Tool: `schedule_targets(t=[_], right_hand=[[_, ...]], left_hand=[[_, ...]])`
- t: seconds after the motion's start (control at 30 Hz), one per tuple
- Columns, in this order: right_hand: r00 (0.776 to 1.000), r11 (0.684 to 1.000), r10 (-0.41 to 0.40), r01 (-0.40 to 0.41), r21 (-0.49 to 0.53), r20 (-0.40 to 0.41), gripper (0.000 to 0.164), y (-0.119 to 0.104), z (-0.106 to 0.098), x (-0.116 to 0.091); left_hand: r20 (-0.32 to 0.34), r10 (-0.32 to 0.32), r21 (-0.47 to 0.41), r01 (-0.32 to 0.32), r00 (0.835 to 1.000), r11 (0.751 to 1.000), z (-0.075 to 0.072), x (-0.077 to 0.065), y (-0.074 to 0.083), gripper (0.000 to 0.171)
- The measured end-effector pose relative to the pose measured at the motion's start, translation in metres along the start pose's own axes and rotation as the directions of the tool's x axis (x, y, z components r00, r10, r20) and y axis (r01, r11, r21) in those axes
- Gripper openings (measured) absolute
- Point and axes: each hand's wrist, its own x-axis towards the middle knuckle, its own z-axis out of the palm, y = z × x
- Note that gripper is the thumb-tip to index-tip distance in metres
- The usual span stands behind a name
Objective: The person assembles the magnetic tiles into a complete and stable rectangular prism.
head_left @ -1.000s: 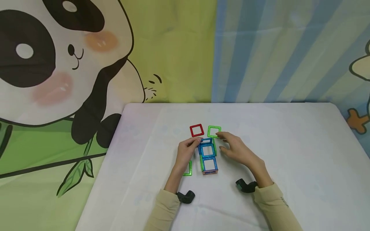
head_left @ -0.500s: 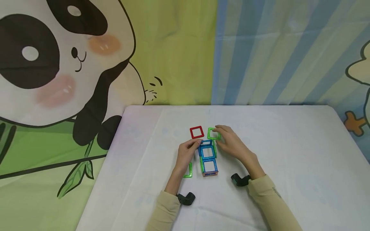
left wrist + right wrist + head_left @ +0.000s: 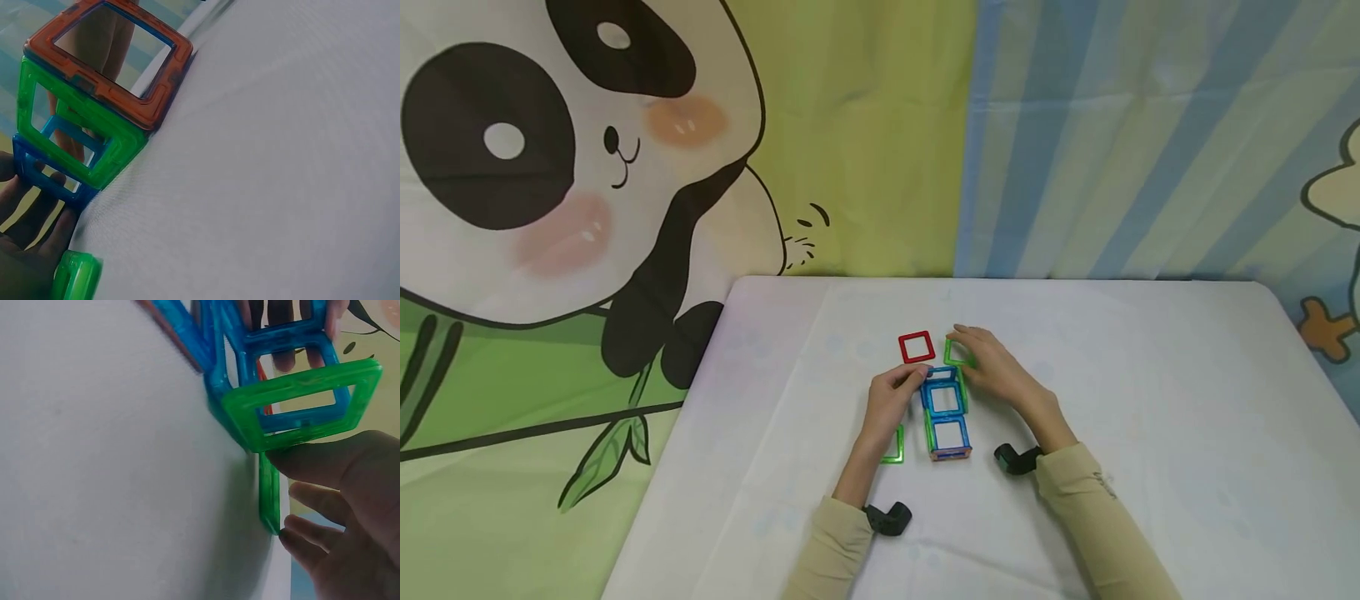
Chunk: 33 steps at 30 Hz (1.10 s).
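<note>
A structure of square magnetic tiles stands mid-table, with blue tiles [image 3: 946,415] facing up in the head view. An orange-red tile [image 3: 115,94] and a green tile [image 3: 26,94] form its near end and side in the left wrist view. My left hand [image 3: 887,404] pinches a blue tile at the structure's far left corner. My right hand [image 3: 1003,371] holds a loose green tile [image 3: 948,352] lying behind the structure, fingertips at its far edge. In the right wrist view, the thumb is at that tile's [image 3: 269,494] near end, right below a slanted green tile [image 3: 300,381].
A red square tile [image 3: 920,360] lies flat behind the structure. Another green tile [image 3: 901,446] lies left of it, partly hidden by the left forearm. Black cameras [image 3: 889,520] sit at both wrists. A printed panda curtain [image 3: 850,150] hangs behind the table.
My right hand has moved left and away from me, its fingers coming over the loose green tile and closing around it. The left hand stays on the structure. The head view has shifted slightly.
</note>
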Motion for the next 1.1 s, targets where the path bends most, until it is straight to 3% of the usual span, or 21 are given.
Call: schedule_targets(t=[0.2,0.47,0.73,1.1], right_hand=[[1.0,0.999,0.011,-0.012,-0.045,-0.005,0.048,0.004,0.006,-0.005],[0.997,0.985,-0.011,-0.003,-0.171,-0.081,0.044,0.004,0.006,-0.01],[0.991,0.967,0.023,-0.056,-0.249,-0.133,0.051,0.002,0.005,-0.021],[0.983,0.966,0.057,-0.098,-0.238,-0.176,0.072,-0.005,-0.001,-0.041]], left_hand=[[0.007,-0.001,0.0,0.001,1.0,1.0,0.002,-0.001,0.0,0.036],[0.014,0.001,-0.025,-0.001,1.0,1.0,0.001,-0.001,-0.001,0.036],[0.008,0.002,-0.022,-0.002,1.0,1.0,0.0,-0.001,0.0,0.031],[0.006,0.004,-0.025,-0.003,1.0,1.0,-0.003,0.003,-0.001,0.033]])
